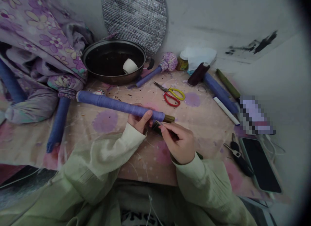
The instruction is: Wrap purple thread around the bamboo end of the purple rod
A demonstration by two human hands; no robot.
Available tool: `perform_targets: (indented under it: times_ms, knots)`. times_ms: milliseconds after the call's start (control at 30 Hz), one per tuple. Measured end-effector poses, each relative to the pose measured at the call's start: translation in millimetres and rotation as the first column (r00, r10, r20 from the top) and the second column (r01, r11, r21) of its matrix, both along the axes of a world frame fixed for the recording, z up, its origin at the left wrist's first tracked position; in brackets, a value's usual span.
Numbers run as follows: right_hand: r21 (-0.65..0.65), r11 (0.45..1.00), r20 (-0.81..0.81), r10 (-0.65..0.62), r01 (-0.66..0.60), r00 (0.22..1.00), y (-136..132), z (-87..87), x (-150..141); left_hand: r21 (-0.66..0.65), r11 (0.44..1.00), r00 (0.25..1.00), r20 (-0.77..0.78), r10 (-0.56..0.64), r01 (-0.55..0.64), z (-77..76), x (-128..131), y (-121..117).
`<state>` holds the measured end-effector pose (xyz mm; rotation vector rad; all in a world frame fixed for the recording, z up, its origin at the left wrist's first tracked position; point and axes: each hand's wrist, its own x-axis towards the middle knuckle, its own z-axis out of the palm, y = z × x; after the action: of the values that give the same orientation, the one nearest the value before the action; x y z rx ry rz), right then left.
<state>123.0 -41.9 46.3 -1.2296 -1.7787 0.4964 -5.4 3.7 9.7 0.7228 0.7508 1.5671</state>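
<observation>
Thread-wrapped rod [119,107], lying across the hands above the work surface: we note a long, rigid cylinder closely bound in smooth violet-blue thread, its turns tight and even, ending at the right in a short olive-bronze tip [169,118]. The left hand [139,119] grips it near that end, with the fingers curled beneath and the thumb pressed on top. The right hand [178,143] stands apart from the left, just beside the tip; its thumb and forefinger pinch together on a dark flat strip [156,127], too small to identify, and we cannot tell whether the strip touches the rod. Both forearms wear pale green sleeves [194,174] of thin, crinkled fabric. About them, on a pink-and-lilac spotted tabletop [104,120], we observe kitchen scissors [171,95] with yellow and red loop handles, a dark thread spool [198,73], further wrapped rods [220,93], a black pan [114,62] holding a white cup [130,66], and a smartphone [259,164] at the right. A quilted silver mat [134,18] stands against the wall.
</observation>
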Motion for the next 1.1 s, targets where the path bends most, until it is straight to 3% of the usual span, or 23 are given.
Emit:
perform_targets:
  times_ms: [300,433,700,933,1100]
  knots:
    - [0.158,0.987,0.119,-0.009,-0.01,0.993,6.7,2.6,15.9,0.023,0.994,0.994,-0.027,-0.109,0.11,7.7,-8.0,-4.8]
    - [0.086,0.996,0.075,-0.025,0.019,0.997,7.6,3.2,17.6,0.005,0.988,0.988,-0.035,-0.151,0.152,9.6,-12.5,-4.1]
    - [-0.082,0.996,-0.14,0.025,-0.037,0.99,9.9,7.9,17.1,0.009,0.968,0.968,-0.004,-0.252,0.252,17.6,-13.6,-5.6]
    - [-0.27,0.956,-0.357,0.007,-0.11,0.934,9.5,3.6,12.9,0.083,0.937,0.94,0.01,-0.342,0.34,19.9,-11.7,-6.6]
    - [-0.346,0.928,-0.413,-0.018,-0.139,0.911,9.9,2.8,12.6,0.056,0.929,0.93,0.013,-0.368,0.367,22.5,-13.5,-4.6]
